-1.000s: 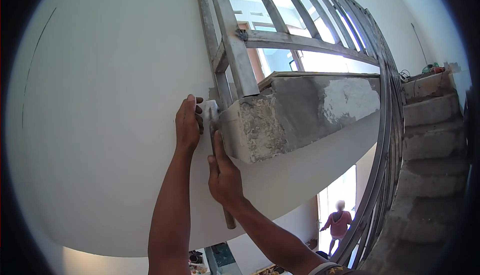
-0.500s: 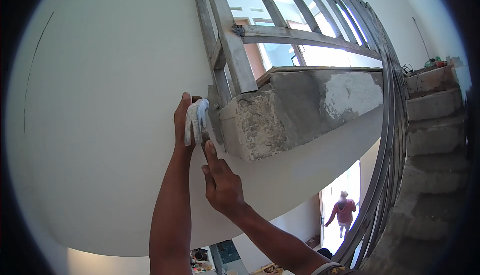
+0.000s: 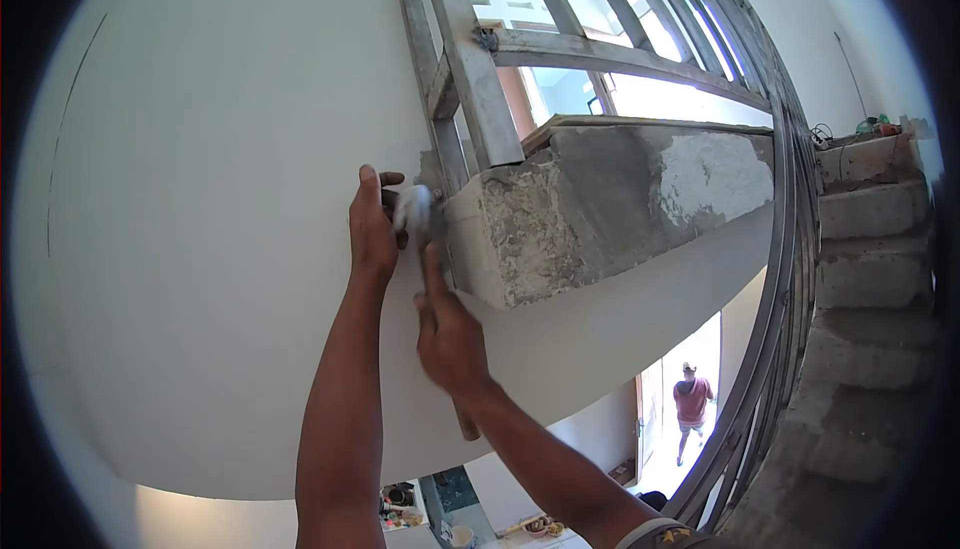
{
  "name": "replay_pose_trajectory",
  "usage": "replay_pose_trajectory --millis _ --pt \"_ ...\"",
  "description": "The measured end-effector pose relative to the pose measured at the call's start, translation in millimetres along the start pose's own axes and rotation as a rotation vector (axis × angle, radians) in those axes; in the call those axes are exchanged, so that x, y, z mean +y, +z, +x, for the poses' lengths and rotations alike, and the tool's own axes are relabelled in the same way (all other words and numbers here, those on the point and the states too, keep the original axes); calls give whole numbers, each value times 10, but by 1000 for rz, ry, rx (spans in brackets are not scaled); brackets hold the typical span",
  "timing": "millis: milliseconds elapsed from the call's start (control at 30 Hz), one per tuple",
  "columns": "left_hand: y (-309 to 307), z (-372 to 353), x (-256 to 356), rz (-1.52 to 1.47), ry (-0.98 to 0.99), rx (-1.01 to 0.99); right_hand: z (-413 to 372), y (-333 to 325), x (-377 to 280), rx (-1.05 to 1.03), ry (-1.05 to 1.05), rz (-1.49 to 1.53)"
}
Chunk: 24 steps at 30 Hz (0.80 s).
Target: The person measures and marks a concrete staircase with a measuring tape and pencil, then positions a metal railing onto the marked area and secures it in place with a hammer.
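My right hand (image 3: pixel 450 344) is wrapped round the handle of a claw hammer (image 3: pixel 413 209), index finger stretched up along it. The hammer's whitish head is blurred by motion, and its handle end shows below my wrist. Just left of the head, my left hand (image 3: pixel 371 229) is raised against the white wall, its fingers curled round something short and dark that I cannot make out. Both hands are beside the rough corner of a concrete slab (image 3: pixel 520 234), below the foot of a metal railing (image 3: pixel 480 99).
Concrete stairs (image 3: pixel 870 279) rise at the right behind a curved metal railing (image 3: pixel 780 249). A person (image 3: pixel 690 399) is in a bright doorway on the floor below. A bucket (image 3: pixel 461 536) and assorted items show at the bottom. The white wall (image 3: pixel 220 229) fills the left.
The hammer head has shifted right and blurred, and more of its handle shows. The view has moved slightly. Below, the person in the doorway has changed pose.
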State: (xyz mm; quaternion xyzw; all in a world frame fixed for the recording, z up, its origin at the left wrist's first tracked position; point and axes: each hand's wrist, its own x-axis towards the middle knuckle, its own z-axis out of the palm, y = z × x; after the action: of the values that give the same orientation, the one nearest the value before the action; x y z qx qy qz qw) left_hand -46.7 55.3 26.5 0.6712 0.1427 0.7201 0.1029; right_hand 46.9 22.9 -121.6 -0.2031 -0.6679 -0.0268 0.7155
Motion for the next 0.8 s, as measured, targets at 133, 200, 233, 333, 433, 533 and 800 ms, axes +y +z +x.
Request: replay_pose_trajectory --millis 133,200,233,333,433,533,800 --pt "21 15 55 59 -44 -12 -59 31 -11 132 -77 50" --pt "3 69 -68 76 15 -19 -172 2 -24 74 -102 -11" --pt "-42 160 -179 -31 -15 -47 -194 -9 -24 14 -128 -72" --pt "5 79 -65 -43 -23 -54 -106 -47 -27 17 -106 -52" --pt "27 -52 92 54 -47 -20 91 40 114 82 63 -31" --pt "46 -9 82 42 -20 -13 -56 92 42 133 -62 17" --pt "0 -42 88 57 -107 -19 31 130 94 64 12 -58"
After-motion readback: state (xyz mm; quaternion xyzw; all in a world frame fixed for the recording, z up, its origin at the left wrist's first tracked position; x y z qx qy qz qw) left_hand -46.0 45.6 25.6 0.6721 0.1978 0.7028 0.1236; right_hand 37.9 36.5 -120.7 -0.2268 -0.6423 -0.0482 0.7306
